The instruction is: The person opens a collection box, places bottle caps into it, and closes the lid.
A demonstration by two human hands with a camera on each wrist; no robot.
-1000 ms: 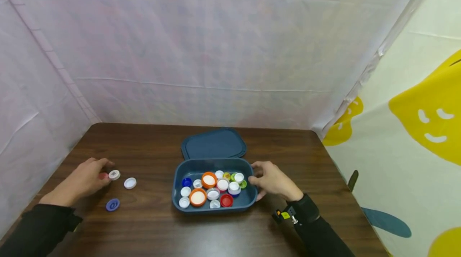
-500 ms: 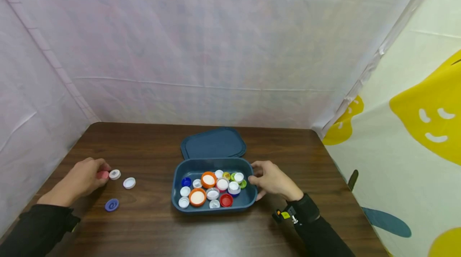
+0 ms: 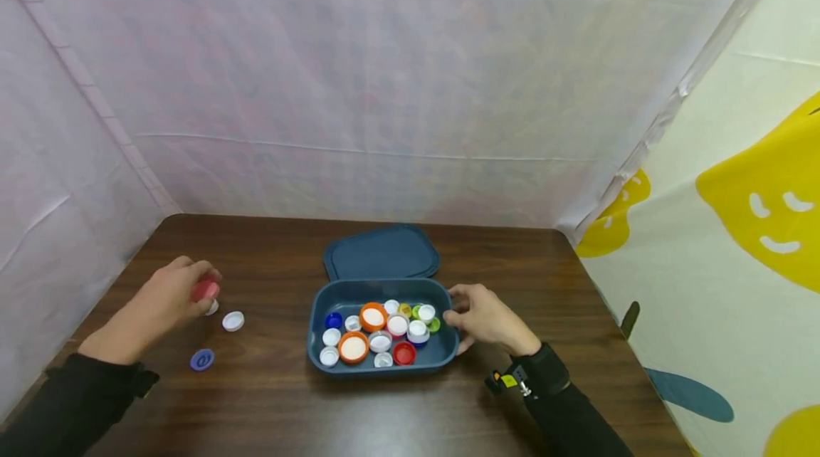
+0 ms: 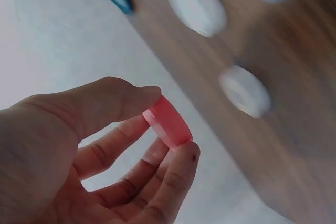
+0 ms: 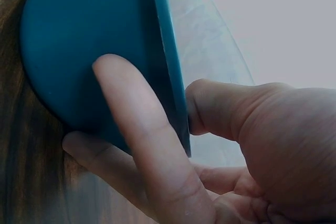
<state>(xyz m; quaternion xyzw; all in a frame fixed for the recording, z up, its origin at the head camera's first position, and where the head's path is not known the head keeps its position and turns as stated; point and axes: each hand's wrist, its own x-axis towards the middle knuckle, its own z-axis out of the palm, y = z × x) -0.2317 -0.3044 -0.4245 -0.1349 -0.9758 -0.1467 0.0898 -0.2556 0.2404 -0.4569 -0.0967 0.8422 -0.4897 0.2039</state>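
Note:
A pinkish-red bottle cap (image 4: 168,124) is pinched between the thumb and a fingertip of my left hand (image 3: 156,306), raised over the left part of the table. Partly hidden below that hand lies a white cap (image 3: 213,308). A second white cap (image 3: 233,321) and a purple-blue cap (image 3: 201,359) lie close by. My right hand (image 3: 490,318) grips the right end of a dark blue box (image 5: 79,51), thumb at the rim and fingers against the outer wall. Inside the box are several caps, among them an orange-rimmed one (image 3: 353,348) and a red one (image 3: 403,353).
Behind the box lies its dark blue lid (image 3: 384,254) on the brown wooden table (image 3: 282,400). White cloth (image 3: 371,87) hangs along the back and left side, and a cloth with yellow shapes (image 3: 756,193) hangs at the right.
My left hand has risen and shifted right with the red cap, now overlapping the nearer white cap. The right hand has stayed on the box.

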